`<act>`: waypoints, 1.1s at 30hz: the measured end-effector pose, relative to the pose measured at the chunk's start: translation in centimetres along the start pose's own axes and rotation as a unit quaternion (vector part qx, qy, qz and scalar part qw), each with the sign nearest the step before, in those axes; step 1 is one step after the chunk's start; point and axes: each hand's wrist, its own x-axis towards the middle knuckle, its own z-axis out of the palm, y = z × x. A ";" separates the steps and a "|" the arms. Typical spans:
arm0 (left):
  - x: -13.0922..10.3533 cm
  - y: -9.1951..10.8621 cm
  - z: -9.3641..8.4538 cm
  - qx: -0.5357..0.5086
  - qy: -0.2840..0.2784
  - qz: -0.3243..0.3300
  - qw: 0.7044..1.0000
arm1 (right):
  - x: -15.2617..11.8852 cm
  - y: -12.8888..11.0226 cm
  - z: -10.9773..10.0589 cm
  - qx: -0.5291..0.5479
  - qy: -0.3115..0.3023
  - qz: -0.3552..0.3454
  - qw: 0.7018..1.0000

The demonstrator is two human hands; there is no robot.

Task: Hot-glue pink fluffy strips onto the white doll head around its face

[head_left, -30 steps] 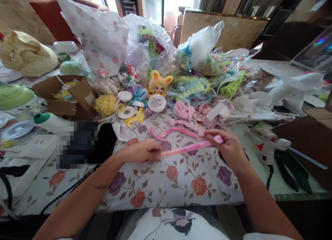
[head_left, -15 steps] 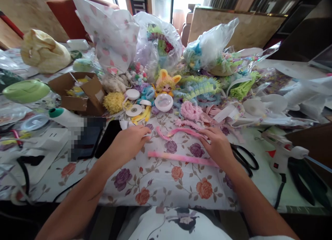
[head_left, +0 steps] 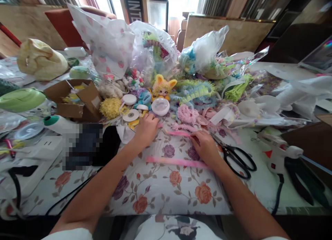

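Note:
A crinkled strip of soft pink ribbon [head_left: 178, 133] stretches between my two hands over the flowered tablecloth. My left hand [head_left: 147, 130] has its fingers bunched at the ribbon's left end; the exact contact is partly hidden. At the other end, the thumb and fingers of my right hand [head_left: 206, 147] pinch the ribbon. Nearer to me lies a second, straight pink strip [head_left: 173, 160], its right end passing by my right wrist. Black-handled scissors [head_left: 237, 158] rest just right of my right hand. Beyond the ribbon is a fluffy pink bundle [head_left: 187, 113].
A yellow-eared doll [head_left: 163, 87] sits behind a round white container [head_left: 160, 106]. Ribbon spools [head_left: 130, 115] and a cardboard box [head_left: 75, 99] are at the left. A hot glue gun [head_left: 278, 151] lies at the right. Stuffed plastic bags [head_left: 106, 46] line the back.
My left hand has moved right and forward to the ribbon's left end. My right hand has shifted left and now pinches the right end. More of the scissors shows.

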 end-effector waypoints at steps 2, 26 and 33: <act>-0.7 1.2 -0.2 -0.064 -0.004 0.028 0.998 | 0.0 -0.2 0.1 0.032 0.009 -0.005 0.999; -0.7 0.6 -3.7 -0.376 -0.249 -0.141 0.882 | 2.1 -1.0 -1.0 0.311 -0.142 0.154 0.927; -1.5 -1.6 -3.8 0.007 -0.049 -0.192 0.980 | 2.7 -1.5 0.3 0.071 -0.061 0.068 0.993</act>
